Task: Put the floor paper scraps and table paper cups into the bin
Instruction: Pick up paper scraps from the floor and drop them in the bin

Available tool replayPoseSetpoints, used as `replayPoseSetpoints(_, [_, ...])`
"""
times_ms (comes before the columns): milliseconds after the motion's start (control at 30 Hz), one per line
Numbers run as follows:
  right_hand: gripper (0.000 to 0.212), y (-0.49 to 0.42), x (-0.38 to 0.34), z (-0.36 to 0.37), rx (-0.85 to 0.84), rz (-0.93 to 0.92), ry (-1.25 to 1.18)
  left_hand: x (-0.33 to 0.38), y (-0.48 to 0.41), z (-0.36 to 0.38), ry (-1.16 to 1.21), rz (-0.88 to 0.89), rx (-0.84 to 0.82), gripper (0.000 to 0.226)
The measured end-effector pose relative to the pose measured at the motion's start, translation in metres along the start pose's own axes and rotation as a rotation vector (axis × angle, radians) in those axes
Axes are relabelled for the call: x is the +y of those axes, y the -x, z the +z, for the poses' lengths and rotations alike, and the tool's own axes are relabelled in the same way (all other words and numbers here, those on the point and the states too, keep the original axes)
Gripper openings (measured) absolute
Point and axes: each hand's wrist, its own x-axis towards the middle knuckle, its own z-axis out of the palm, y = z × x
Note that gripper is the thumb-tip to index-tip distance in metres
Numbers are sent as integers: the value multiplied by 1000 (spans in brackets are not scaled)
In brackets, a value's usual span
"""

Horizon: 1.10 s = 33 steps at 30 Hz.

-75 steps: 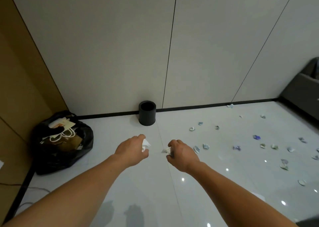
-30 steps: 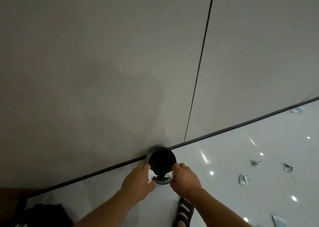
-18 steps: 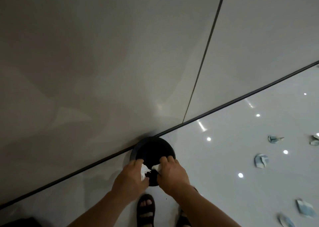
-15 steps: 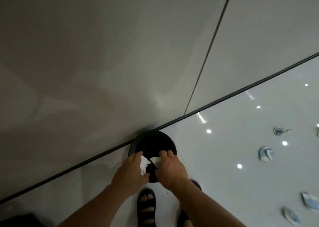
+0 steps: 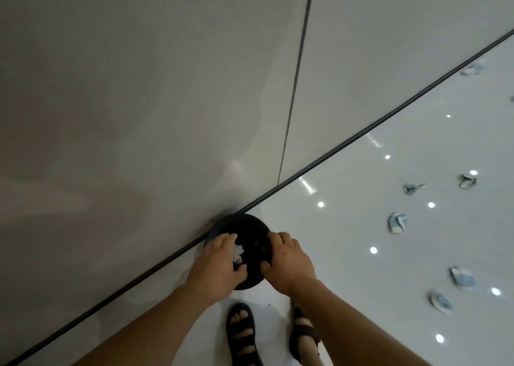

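Observation:
The black round bin [image 5: 242, 217] stands on the floor against the wall, right below me. Both hands hover over its mouth. My left hand [image 5: 218, 261] still holds a crumpled white paper scrap [image 5: 238, 252] between fingers and thumb, over the bin's left side. My right hand [image 5: 290, 261] is over the right side with fingers loosely spread, and no paper shows in it. Several blue-and-white paper scraps lie on the glossy floor to the right, the nearest scrap [image 5: 397, 222] about a forearm's length from the bin. No paper cups or table are in view.
The grey wall panels fill the upper left, meeting the white floor at a dark baseboard [image 5: 361, 133]. My sandalled feet [image 5: 241, 333] stand just in front of the bin. More scraps [image 5: 461, 277] lie at the far right.
I walked up to the bin and bent over it. Both hands moved over the opening; the white scrap in my right hand is no longer visible, the left one still shows.

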Motion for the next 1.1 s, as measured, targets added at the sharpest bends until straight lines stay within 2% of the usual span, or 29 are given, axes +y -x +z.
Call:
replayPoseSetpoints(267, [70,136,6,-121,288,200,-75,118,72,-100,-203,340,-3,72])
replayPoseSetpoints(467, [72,301,31,-152,493,430,-159,234,178,-111,-428,666,-31,74])
replayPoseSetpoints(500, [72,309,31,-151,483,434,-139,238,184,-109,-448,668,-31,74])
replayPoseSetpoints(700, [76,476,60,-104,545,686,-158,298,309,-57,-600,904,-65,75])
replayPoseSetpoints(1100, [78,810,98,83,723,1174,-453,364,610,127,-806,1437,-163,71])
